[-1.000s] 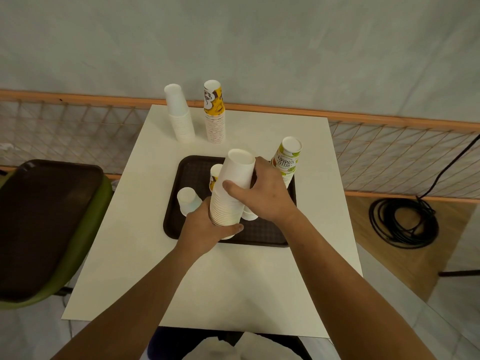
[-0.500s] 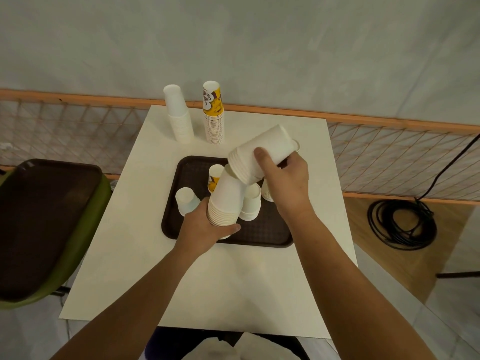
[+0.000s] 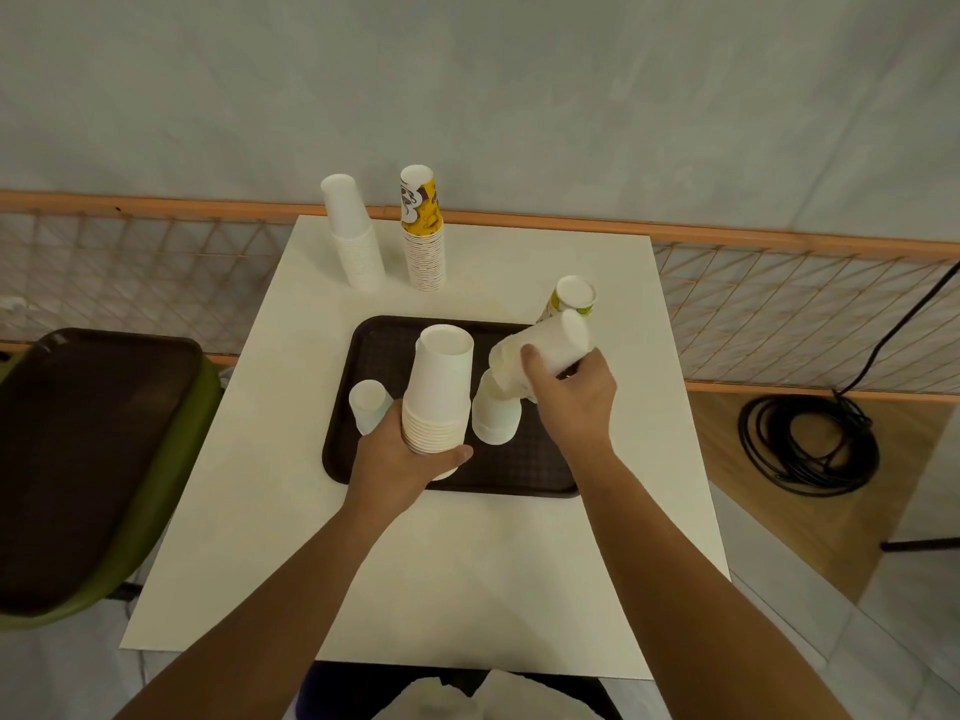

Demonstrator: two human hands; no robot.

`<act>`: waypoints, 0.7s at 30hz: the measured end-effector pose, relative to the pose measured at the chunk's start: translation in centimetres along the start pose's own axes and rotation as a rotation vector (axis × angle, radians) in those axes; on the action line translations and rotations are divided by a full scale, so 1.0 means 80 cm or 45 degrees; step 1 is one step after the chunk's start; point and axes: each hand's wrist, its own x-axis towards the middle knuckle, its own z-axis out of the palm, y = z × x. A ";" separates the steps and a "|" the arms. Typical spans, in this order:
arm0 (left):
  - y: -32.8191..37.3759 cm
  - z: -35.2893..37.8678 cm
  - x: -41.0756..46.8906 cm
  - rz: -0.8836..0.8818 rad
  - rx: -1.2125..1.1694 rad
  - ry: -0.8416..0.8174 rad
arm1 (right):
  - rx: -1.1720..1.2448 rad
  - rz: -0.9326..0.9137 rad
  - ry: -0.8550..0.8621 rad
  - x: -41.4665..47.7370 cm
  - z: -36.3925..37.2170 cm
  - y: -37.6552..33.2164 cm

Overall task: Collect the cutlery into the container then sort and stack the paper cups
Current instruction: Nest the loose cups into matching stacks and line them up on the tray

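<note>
My left hand (image 3: 402, 459) grips the base of an upside-down stack of white paper cups (image 3: 441, 387) above the dark brown tray (image 3: 530, 470). My right hand (image 3: 571, 392) holds a second, shorter bundle of white cups (image 3: 545, 350), tilted on its side, right over another small white stack (image 3: 496, 413) standing on the tray. A single small white cup (image 3: 369, 405) stands at the tray's left side. A green-and-yellow printed cup stack (image 3: 571, 298) shows behind my right hand. No cutlery is in view.
At the back of the white table (image 3: 467, 574) stand a white cup stack (image 3: 353, 233) and a yellow-brown printed stack (image 3: 423, 231). A second brown tray (image 3: 78, 439) lies on a green chair at the left. A wire fence (image 3: 779, 314) and a coiled black cable (image 3: 810, 444) are on the right.
My right hand pulled the upper bundle of white cups off the stack in my left hand, tipped it sideways and carried it to the right and down over the small stack on the tray.
</note>
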 end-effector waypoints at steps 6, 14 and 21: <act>0.001 -0.001 0.001 0.015 0.045 0.009 | -0.325 -0.181 -0.257 0.002 0.029 0.030; 0.004 -0.001 0.001 0.010 0.074 0.012 | -0.581 -0.139 -0.366 -0.001 0.047 0.063; 0.005 -0.002 0.000 0.018 0.069 -0.005 | -0.546 -0.121 -0.537 0.003 0.032 0.061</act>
